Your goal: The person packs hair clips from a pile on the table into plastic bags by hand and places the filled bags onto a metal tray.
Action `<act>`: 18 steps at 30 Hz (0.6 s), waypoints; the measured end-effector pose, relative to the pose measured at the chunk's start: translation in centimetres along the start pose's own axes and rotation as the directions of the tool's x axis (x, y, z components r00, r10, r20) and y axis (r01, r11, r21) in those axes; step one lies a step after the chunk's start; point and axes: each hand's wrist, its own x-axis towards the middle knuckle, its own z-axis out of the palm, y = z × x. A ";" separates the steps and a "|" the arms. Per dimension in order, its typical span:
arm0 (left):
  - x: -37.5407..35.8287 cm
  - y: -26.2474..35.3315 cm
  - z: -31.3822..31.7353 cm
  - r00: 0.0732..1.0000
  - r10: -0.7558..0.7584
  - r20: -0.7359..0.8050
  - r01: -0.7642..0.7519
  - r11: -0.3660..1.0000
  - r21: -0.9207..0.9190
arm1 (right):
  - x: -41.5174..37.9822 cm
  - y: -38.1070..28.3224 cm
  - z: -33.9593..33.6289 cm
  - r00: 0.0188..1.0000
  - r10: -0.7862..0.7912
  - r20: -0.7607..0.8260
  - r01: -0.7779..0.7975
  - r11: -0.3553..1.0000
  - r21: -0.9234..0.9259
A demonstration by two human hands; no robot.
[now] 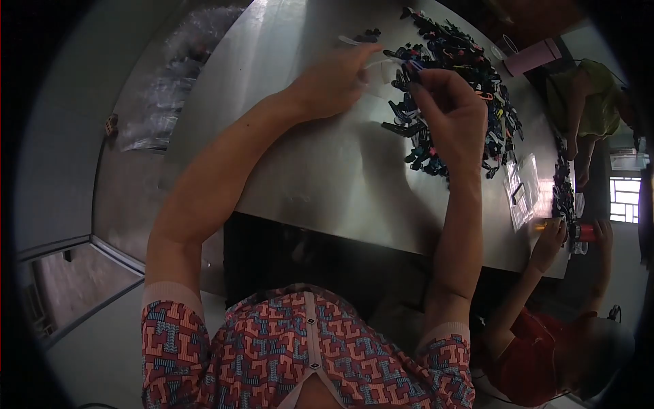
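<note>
Worktop (306, 177): bare metal, spans most of the view. Main pile (470, 65): small dark clips, a few red, yellow and pale bits mixed in, spread over the far right part of the worktop. Heap of clear plastic (160, 102) off the worktop's left side, lower contents too blurred to read.

Co-worker in red (538, 354) at lower right, hands at the worktop's right end, one by a red cylinder (586, 233). Co-worker in green (586, 95) at upper right.

Right hand (455, 112): at the pile's left edge, thumb and index pinched on a dark clip (411, 72). Left hand (330, 82): left of the pile, above the worktop, fingers bent and pointing toward the right hand. Thin pale strip (381, 63) between the two; can't tell if the left has a grip on it.

Clear flat bags (521, 194) lie right of the pile's near end. Pink cylinder (531, 58) beyond the pile's right side. Small cluster of dark pieces (371, 34) just past the left hand.
</note>
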 end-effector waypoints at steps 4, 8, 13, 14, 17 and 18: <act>-0.2 0.2 0.4 0.999 0.015 0.031 -0.015 1.000 -0.006 | -0.6 0.3 1.9 0.992 -0.103 -0.076 0.101 0.994 -0.029; -0.3 0.6 0.3 0.996 0.011 0.083 0.003 0.986 -0.165 | -0.8 0.8 3.0 0.975 -0.186 -0.122 0.180 0.982 -0.057; -0.5 1.0 0.6 0.995 0.002 0.099 0.026 0.959 -0.281 | -0.8 1.2 3.3 0.980 -0.148 -0.133 0.159 0.984 0.076; -0.6 0.9 0.6 0.996 0.016 0.090 0.010 0.961 -0.277 | -0.8 1.3 3.2 0.980 -0.147 -0.132 0.158 0.984 0.076; -0.6 0.9 0.5 0.996 0.024 0.087 -0.001 0.969 -0.247 | -0.7 1.3 2.9 0.979 -0.167 -0.118 0.168 0.986 -0.008; -0.6 1.0 0.4 0.995 0.018 0.095 0.004 0.975 -0.222 | -0.6 1.2 2.9 0.972 -0.201 -0.125 0.202 0.979 -0.004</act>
